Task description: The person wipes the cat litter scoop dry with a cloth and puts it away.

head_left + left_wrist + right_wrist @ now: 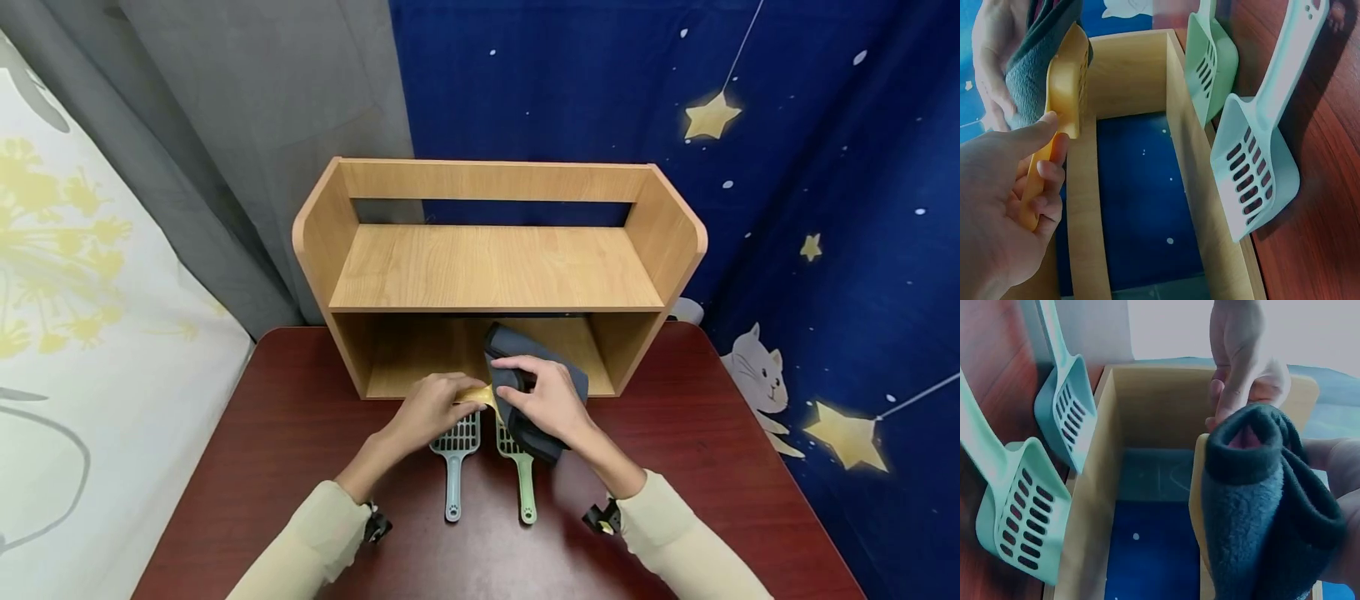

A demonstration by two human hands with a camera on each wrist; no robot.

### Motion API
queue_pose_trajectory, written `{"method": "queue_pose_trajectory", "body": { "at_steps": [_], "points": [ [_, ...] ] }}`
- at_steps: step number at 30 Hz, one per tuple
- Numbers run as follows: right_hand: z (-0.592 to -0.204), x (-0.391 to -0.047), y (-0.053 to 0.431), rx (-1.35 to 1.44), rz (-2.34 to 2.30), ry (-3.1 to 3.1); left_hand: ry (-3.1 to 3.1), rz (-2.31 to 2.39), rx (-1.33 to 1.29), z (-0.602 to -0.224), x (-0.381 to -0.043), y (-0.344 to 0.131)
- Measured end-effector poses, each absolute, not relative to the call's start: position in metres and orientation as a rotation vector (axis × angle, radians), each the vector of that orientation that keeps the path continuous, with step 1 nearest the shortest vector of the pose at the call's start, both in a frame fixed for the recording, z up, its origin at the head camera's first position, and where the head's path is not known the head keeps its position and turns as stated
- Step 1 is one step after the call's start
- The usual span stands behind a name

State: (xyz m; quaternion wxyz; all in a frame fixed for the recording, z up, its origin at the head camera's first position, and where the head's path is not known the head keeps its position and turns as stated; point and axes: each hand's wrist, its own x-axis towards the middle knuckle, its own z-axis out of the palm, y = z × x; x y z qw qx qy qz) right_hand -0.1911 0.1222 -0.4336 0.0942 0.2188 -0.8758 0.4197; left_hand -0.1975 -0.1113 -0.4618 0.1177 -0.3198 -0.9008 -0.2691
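My left hand [437,408] pinches the handle of a yellow slotted litter scoop [1066,87], thumb on one side and fingers curled round the other. My right hand [553,402] holds a folded grey-blue towel [1241,512] with a dark edge, which lies against the scoop's head and hides much of it in the right wrist view. Below the hands, a light blue litter scoop [453,483] and a green litter scoop [527,487] lie side by side on the table, handles toward me.
A two-level wooden shelf [495,267] stands at the back of the dark red table [300,467], just beyond the hands. Behind it hang a grey curtain [277,92] and a blue star-patterned curtain [570,83]. A white patterned cloth [90,358] hangs at the left.
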Motion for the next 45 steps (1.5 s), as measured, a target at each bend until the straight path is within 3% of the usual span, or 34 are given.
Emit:
{"method": "queue_pose_trajectory", "body": {
  "at_steps": [13, 28, 38, 45],
  "points": [
    [-0.435, -0.195, 0.148, 0.616, 1.105, -2.621, -2.611, -0.885, -0.898, -0.466, -0.198, -0.119],
    [-0.434, -0.193, 0.117, 0.642, 1.245, -2.552, -2.617, -0.919, -0.911, -0.462, -0.198, -0.106],
    [-0.432, -0.194, 0.162, 0.558, 1.226, -2.62, -2.603, -0.902, -0.9, -0.465, -0.196, -0.118],
    [-0.428, -0.199, 0.199, 0.444, 1.668, -2.523, -2.594, -0.879, -0.913, -0.466, -0.195, -0.125]
  ]
}}
